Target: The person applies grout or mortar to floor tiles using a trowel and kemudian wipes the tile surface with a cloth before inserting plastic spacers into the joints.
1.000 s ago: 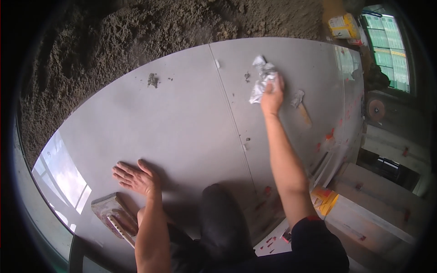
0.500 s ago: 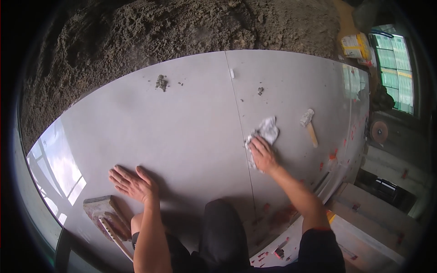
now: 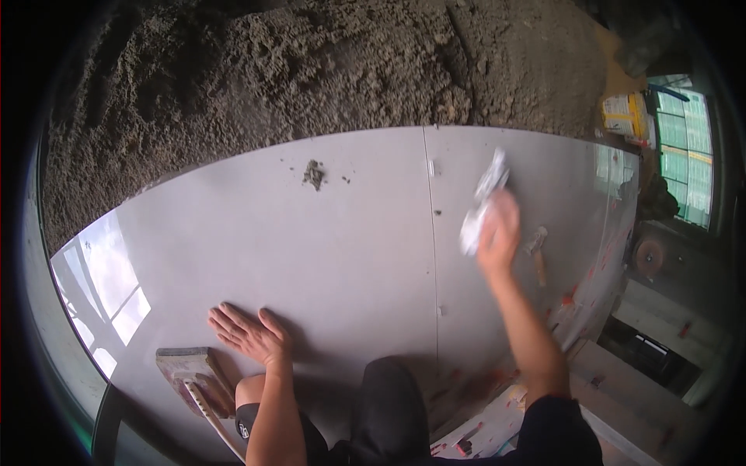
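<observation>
My left hand (image 3: 247, 334) lies flat on a large glossy grey tile (image 3: 334, 225), fingers stretched out and nothing in them. Smeared by motion, my right hand (image 3: 500, 233) grips a crumpled white cloth (image 3: 475, 227) on the tile right of the joint. A small mallet (image 3: 540, 260) with a wooden handle lies just right of that hand, partly blurred. Beside my left forearm rests a flat, square-based tool (image 3: 198, 380) with a pale cord or hose. A clump of wet mortar (image 3: 314, 175) sits on the left tile. My knees are on the tiles.
Rough grey mortar (image 3: 311, 70) spreads beyond the tiles' far edge. A small clear clip (image 3: 433, 168) stands at the joint. Red bits (image 3: 569, 297) are scattered at the right. A yellow-and-white bucket (image 3: 625, 115) stands at the far right, near a round disc (image 3: 650, 256).
My right hand has swept the cloth away from me and to the right, and the small crumbs there are gone from view. My left hand stays flat. The whole view has shifted slightly.
</observation>
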{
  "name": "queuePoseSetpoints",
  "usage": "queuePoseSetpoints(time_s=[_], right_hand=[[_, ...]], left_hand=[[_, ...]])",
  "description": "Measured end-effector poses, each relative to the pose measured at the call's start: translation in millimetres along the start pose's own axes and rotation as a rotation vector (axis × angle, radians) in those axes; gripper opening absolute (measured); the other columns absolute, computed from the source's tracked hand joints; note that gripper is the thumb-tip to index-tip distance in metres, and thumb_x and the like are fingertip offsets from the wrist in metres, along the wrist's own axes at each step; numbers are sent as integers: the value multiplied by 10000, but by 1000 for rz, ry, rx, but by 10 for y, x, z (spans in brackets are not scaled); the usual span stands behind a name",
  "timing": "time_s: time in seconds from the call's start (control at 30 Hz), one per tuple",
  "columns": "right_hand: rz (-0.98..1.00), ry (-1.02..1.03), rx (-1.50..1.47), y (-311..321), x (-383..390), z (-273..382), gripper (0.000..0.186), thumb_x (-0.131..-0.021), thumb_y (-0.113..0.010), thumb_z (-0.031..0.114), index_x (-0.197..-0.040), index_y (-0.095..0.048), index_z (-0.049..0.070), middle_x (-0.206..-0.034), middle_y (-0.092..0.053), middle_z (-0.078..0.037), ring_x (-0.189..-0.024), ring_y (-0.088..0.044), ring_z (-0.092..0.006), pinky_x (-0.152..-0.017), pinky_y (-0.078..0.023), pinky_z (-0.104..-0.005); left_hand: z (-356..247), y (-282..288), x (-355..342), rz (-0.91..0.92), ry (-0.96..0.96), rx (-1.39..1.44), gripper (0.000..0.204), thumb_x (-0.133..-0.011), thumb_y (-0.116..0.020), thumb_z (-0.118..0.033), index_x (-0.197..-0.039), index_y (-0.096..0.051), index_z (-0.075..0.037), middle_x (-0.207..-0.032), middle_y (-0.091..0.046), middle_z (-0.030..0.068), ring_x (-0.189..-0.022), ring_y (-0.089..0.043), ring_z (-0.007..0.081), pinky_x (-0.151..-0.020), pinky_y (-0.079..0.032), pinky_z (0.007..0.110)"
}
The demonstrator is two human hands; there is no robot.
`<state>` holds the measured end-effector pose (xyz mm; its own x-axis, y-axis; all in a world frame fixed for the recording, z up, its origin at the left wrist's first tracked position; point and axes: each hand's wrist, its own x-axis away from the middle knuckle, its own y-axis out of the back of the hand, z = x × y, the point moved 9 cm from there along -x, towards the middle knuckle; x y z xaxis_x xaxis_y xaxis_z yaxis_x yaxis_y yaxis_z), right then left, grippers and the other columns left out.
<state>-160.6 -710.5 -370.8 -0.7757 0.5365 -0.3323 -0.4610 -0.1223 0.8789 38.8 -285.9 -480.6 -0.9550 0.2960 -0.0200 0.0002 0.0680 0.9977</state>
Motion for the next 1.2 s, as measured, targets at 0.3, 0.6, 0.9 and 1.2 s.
queuePoseSetpoints(time_s=[0.3, 0.6, 0.9, 1.2], right_hand=[[225, -199, 154, -532, 126, -664, 392, -865, -551, 39, -1242, -634, 106, -1363, -525, -186, -1287, -461, -376, -1089, -378, -450], [389, 239, -421, -1219, 358, 1851, 345, -921, -600, 145, -1249, -616, 40, -1367, -541, -110, -1292, -492, -288, -1101, -365, -485], [-142, 101, -214, -1193, -1894, 519, 329, -896, -533, -14, -1205, -636, 29, -1245, -633, -142, -1168, -600, -314, -998, -487, -375], [707, 313, -189, -980, 1057, 1662, 409, -879, -629, 195, -1287, -621, 189, -1435, -458, -129, -1233, -535, -318, -1057, -416, -503]], left_hand=[[-124, -67, -15, 61, -1, 3, 771, -974, -349, -493, -1538, -159, -3, -1601, -127, 226, -1485, -92, 409, -1184, -75, 538], [-71, -72, -1, 68, 9, 17, 774, -964, -369, -475, -1527, -175, 19, -1579, -150, 274, -1468, -122, 452, -1175, -85, 554], [-134, -85, -25, 113, 30, 84, 776, -942, -397, -442, -1511, -197, 46, -1588, -125, 262, -1481, -78, 425, -1185, -56, 538], [-52, -53, 11, 80, 28, 34, 768, -978, -362, -488, -1533, -167, 6, -1590, -151, 246, -1475, -115, 434, -1172, -88, 565]])
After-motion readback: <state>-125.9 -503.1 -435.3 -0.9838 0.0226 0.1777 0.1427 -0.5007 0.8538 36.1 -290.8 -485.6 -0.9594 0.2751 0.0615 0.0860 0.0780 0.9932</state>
